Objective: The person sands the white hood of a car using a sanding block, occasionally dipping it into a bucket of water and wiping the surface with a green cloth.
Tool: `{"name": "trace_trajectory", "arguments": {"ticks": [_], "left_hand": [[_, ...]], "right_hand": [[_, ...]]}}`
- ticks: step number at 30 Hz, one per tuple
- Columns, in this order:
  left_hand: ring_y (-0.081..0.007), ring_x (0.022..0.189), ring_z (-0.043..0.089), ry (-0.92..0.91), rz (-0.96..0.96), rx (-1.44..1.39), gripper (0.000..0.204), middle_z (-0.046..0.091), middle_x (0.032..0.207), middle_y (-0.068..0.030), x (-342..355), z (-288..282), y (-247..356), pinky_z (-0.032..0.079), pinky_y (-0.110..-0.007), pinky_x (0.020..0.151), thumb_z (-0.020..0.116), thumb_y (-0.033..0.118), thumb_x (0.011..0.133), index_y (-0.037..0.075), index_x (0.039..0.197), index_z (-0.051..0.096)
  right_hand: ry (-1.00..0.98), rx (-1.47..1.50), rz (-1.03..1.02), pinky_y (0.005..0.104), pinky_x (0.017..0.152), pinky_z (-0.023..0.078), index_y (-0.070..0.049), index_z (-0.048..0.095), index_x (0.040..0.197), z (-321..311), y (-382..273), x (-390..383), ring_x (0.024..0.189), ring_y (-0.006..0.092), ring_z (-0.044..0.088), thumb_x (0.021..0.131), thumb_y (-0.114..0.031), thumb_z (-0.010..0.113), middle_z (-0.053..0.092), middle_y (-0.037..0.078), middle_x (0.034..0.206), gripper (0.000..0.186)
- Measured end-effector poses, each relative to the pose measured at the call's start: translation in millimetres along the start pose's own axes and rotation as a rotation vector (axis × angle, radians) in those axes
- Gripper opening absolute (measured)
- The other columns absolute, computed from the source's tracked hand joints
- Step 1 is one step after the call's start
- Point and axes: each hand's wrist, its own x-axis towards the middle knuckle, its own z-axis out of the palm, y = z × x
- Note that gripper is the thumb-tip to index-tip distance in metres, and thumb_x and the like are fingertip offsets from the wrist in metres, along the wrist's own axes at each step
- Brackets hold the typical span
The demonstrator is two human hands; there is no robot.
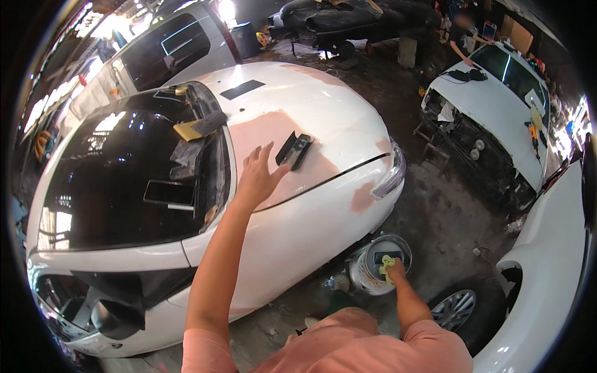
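Note:
My left hand (257, 177) reaches over the hood of a white car (298, 221), its fingers spread and holding nothing. Just beyond its fingertips, a dark sanding block (295, 151) with a black sheet rests on a pinkish-brown patch (258, 129) of the hood. Whether the thumb touches the block I cannot tell. Down beside the fender, my right hand (395, 270) grips a crumpled yellow-green cloth (387, 266) over a white bucket (362, 278). A dark rectangular piece (390, 255) shows in the bucket by the cloth. Further up the hood lies a black sheet (242, 89).
A phone (169, 193) lies on the windshield, near dark and yellow pieces (189, 130) at its base. To my right are a wheel (457, 311) and a white body panel (547, 267). Another person (461, 38) stands by a white car (491, 105) with its front stripped.

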Motion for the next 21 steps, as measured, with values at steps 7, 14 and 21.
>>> {"name": "trace_trajectory", "arguments": {"ticks": [7, 14, 21], "left_hand": [[-0.044, 0.137, 0.055, -0.381, -0.325, 0.243, 0.105, 0.057, 0.146, -0.0251, 126.7, 72.3, 23.8, 0.051, -0.054, 0.107, 0.075, 0.079, 0.077, 0.01, 0.152, 0.048], [-0.0431, 0.125, 0.062, -0.354, -0.345, 0.284, 0.068, 0.063, 0.133, -0.0244, 118.7, 105.9, 22.2, 0.054, -0.052, 0.101, 0.073, 0.041, 0.092, 0.01, 0.148, 0.049], [-0.0402, 0.122, 0.062, -0.364, -0.14, 0.338, 0.055, 0.064, 0.13, -0.0195, 108.8, 66.4, -22.4, 0.054, -0.051, 0.1, 0.064, 0.017, 0.097, 0.02, 0.151, 0.052]], "right_hand": [[-0.145, -0.129, 0.134, 0.0522, 0.111, 0.049, -0.002, 0.052, 0.147, 74.5, 40.9, 69.8, 0.132, 0.0468, 0.06, 0.083, -0.028, 0.081, 0.064, 0.031, 0.137, 0.075], [-0.363, -0.251, 0.309, 0.05, 0.111, 0.05, -0.001, 0.055, 0.15, 90.2, 14.0, 52.0, 0.133, 0.0451, 0.061, 0.084, -0.04, 0.08, 0.062, 0.029, 0.144, 0.081], [-0.551, 0.01, 0.24, 0.0471, 0.103, 0.054, 0.004, 0.064, 0.138, 25.7, -1.2, 40.6, 0.124, 0.0402, 0.068, 0.085, -0.044, 0.077, 0.071, 0.025, 0.132, 0.073]]}}
